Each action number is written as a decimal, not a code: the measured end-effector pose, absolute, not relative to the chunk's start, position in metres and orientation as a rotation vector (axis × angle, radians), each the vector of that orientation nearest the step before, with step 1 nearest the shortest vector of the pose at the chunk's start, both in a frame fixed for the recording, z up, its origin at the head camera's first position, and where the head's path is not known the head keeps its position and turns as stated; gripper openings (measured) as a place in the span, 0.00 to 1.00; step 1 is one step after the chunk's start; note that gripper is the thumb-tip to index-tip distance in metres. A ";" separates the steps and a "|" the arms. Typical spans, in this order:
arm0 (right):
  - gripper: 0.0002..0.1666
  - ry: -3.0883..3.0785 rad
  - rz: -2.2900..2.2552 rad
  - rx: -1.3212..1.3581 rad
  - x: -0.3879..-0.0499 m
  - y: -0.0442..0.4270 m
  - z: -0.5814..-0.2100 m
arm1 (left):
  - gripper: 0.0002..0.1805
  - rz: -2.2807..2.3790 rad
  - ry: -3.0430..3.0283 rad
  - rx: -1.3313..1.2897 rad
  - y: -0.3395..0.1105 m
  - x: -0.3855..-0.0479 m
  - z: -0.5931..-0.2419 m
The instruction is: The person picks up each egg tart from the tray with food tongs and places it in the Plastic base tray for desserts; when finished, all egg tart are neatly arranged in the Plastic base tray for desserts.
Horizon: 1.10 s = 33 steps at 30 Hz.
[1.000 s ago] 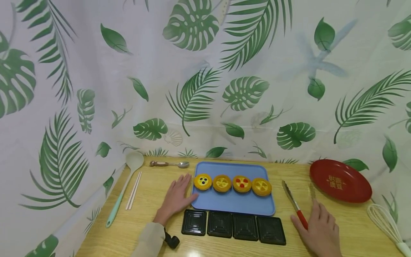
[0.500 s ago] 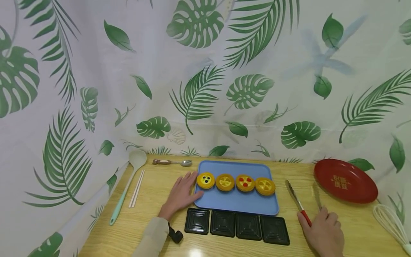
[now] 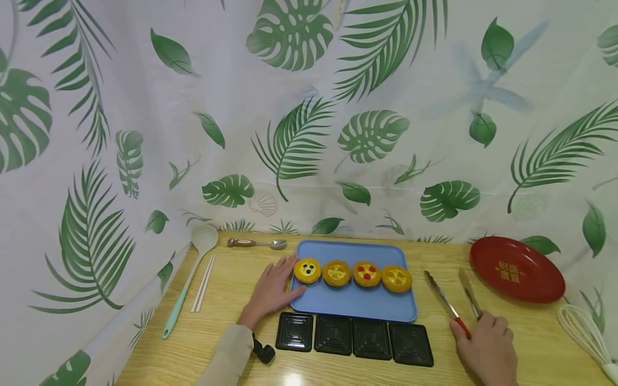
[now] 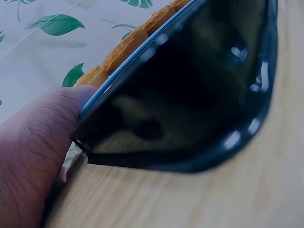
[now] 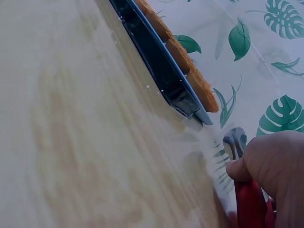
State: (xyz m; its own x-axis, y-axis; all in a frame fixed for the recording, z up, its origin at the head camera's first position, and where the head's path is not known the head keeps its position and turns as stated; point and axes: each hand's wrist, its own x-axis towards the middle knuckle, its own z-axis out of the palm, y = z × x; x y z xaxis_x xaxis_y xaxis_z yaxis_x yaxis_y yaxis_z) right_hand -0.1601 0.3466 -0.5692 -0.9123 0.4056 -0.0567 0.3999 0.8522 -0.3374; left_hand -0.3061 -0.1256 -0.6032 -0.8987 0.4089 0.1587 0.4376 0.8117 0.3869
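My left hand [image 3: 271, 294] lies spread at the left edge of a blue tray [image 3: 352, 307], its thumb over the rim. Four-in-a-row is avoided here: several egg tarts stand in a line on the tray, among them a tart with dark berries [image 3: 307, 271] and a tart with red pieces [image 3: 366, 274]. My right hand [image 3: 488, 347] grips metal tongs by their red handles [image 3: 462, 327]; the two tong arms stand apart, pointing away from me, with nothing between them. In the right wrist view the thumb presses a red handle [image 5: 250, 204].
Several black square holders [image 3: 333, 335] line up before the tray. A red oval plate [image 3: 536, 271] and a whisk [image 3: 584, 332] lie at the right. To the left are a spoon [image 3: 277, 244], chopsticks [image 3: 203, 284] and a long-handled ladle [image 3: 204, 239]. A leaf-patterned cloth [image 3: 309, 134] hangs behind.
My right hand's fingers, stretched out over the tongs a second ago, have curled round the handles. The left hand stays beside the tray. The view has shifted slightly.
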 end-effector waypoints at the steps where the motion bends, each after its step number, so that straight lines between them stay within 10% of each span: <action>1: 0.53 -3.003 0.556 -0.656 -0.160 0.347 -0.567 | 0.50 -0.650 -2.925 -0.683 -0.126 -0.306 -0.603; 15: 0.49 -3.006 0.731 -0.329 -0.158 0.352 -0.556 | 0.51 -0.657 -2.938 -0.676 -0.126 -0.306 -0.604; 33: 0.69 -3.192 0.482 -0.171 -0.170 0.329 -0.542 | 0.50 -0.663 -2.926 -0.675 -0.126 -0.305 -0.603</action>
State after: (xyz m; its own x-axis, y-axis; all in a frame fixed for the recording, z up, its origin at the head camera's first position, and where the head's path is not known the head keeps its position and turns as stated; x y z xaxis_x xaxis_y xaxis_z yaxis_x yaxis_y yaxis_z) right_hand -0.1702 0.3290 -0.5420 -0.9902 0.0907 -0.1059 0.1179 0.9500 -0.2892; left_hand -0.3048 -0.1258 -0.6034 -0.9015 0.4031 0.1575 0.4317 0.8107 0.3955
